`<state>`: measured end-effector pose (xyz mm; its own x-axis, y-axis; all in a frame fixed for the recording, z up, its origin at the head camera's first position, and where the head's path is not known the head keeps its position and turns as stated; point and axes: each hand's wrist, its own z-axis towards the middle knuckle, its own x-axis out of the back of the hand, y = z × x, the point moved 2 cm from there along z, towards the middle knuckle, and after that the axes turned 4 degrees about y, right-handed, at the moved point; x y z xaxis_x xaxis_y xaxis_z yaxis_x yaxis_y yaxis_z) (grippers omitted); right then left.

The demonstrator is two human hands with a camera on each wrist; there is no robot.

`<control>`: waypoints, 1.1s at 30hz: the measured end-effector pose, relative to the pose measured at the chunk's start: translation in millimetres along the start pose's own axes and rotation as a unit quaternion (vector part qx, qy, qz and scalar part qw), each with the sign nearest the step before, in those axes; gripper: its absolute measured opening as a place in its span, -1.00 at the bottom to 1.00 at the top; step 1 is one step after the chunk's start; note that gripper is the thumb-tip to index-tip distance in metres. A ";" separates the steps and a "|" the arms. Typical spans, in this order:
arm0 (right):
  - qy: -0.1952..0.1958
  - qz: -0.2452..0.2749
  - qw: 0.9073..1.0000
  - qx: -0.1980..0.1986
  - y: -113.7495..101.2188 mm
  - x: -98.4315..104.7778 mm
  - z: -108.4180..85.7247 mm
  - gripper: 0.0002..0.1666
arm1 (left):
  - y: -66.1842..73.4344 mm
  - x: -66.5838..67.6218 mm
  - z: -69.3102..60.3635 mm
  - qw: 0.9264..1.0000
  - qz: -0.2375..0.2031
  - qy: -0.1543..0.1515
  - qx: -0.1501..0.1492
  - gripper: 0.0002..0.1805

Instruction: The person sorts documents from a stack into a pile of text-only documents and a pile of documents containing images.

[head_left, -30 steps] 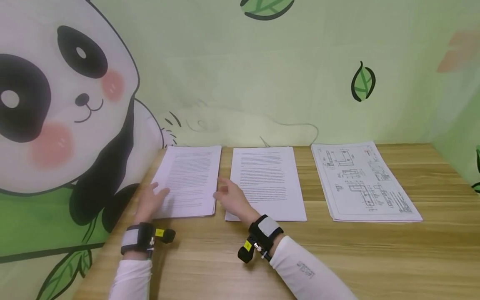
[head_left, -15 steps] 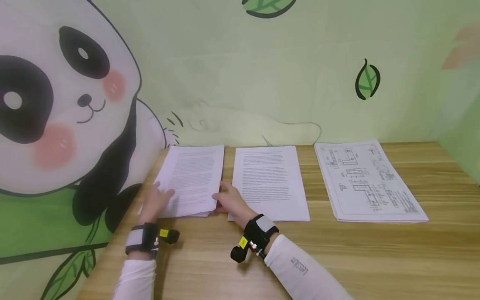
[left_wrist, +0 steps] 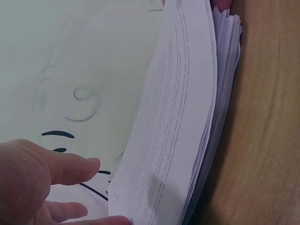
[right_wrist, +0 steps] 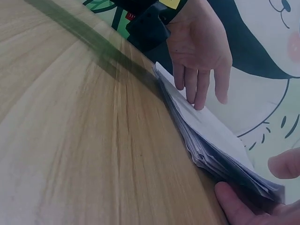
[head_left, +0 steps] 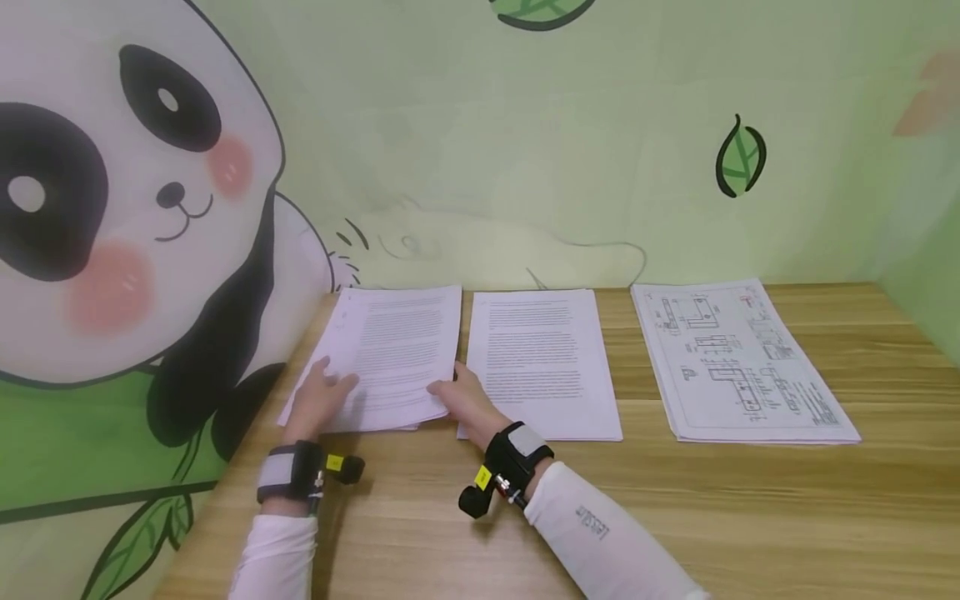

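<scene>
The left paper stack (head_left: 405, 350) lies on the table (head_left: 405, 517) beside the middle stack (head_left: 532, 358), its raised right edge gripped by the right hand (head_left: 471, 402) while the left hand (head_left: 312, 402) rests straight-fingered on its left side, seemingly a lifting step whose next move calls for even support.

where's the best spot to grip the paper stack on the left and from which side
The left stack is likely best held at its right edge near the front corner, coming from the right and pinching above and below. There its upper sheets bow up from the lower sheets, leaving a gap, while the far edge lies close to the wall.
</scene>
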<state>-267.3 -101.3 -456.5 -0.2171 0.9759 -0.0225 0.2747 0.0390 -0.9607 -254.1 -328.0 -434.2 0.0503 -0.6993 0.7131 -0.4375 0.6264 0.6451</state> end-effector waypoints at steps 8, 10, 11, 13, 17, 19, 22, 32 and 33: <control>0.013 0.011 1.000 0.017 5.0 5.7 3.7 -0.29 | 6.8 1.6 -4.9 1.000 -0.012 0.015 -0.002 -0.21; 0.026 0.014 0.999 0.011 6.6 8.1 4.0 -0.29 | 7.1 1.5 -5.6 1.000 -0.017 0.017 0.000 -0.22; 0.031 0.016 0.999 0.011 7.4 9.3 4.2 -0.28 | 7.1 1.4 -5.9 1.000 -0.019 0.017 0.002 -0.23; 0.042 0.027 0.999 0.004 8.0 11.7 4.6 -0.28 | 7.1 1.3 -6.4 1.000 -0.025 0.015 0.004 -0.24; 0.058 0.052 0.997 0.004 6.4 16.4 5.0 -0.23 | 7.4 1.2 -6.8 0.999 -0.033 0.013 0.010 -0.24; 0.061 0.060 0.996 0.003 4.5 18.5 4.6 -0.21 | 8.0 1.1 -6.8 0.999 -0.034 0.014 0.010 -0.24; 0.055 0.070 0.996 0.001 2.5 21.5 2.7 -0.17 | 7.9 0.7 -5.5 0.999 -0.041 0.017 0.015 -0.23; -0.002 0.122 0.992 0.021 -2.6 37.4 -5.3 -0.25 | 4.2 2.6 -5.3 0.991 -0.129 0.013 0.027 -0.08; -0.008 0.123 0.992 0.025 -3.6 40.0 -6.5 -0.25 | 5.0 2.0 -5.7 0.989 -0.148 0.003 0.022 -0.08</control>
<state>-270.9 -61.0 -452.1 -0.1643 0.9512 -0.2612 0.2734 -0.2104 -0.9386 -251.1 -324.3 -428.0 0.1862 -0.8476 0.4968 -0.4423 0.3792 0.8127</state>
